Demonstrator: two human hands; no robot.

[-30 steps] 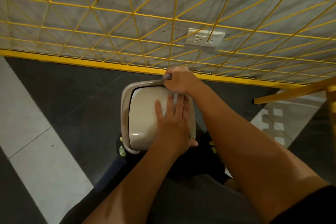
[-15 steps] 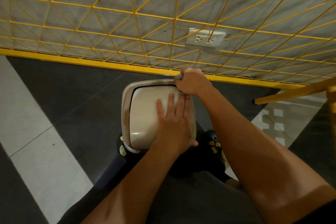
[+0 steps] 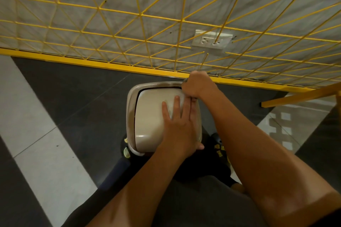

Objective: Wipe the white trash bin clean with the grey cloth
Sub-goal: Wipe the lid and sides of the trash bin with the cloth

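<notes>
Indoor commercial-type space: yellow wire grid point(image 3: 140, 14) over grey wall, wall socket point(image 3: 211, 41), grey/white tiled floor point(image 3: 46, 143)

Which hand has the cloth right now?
The right hand, fisted on the grey cloth at the bin's far rim; the left hand lies flat on the lid.

Bare forearms point(image 3: 245, 153) behind left grip point(image 3: 178, 131) and right grip point(image 3: 198, 84). Edge of a black sleeve point(image 3: 333, 217) far back from the right grip. Dark grey garment point(image 3: 193, 201) over the lap behind both grips. Black shoes point(image 3: 220, 146) with yellow marks below the grips, one on either side.
</notes>
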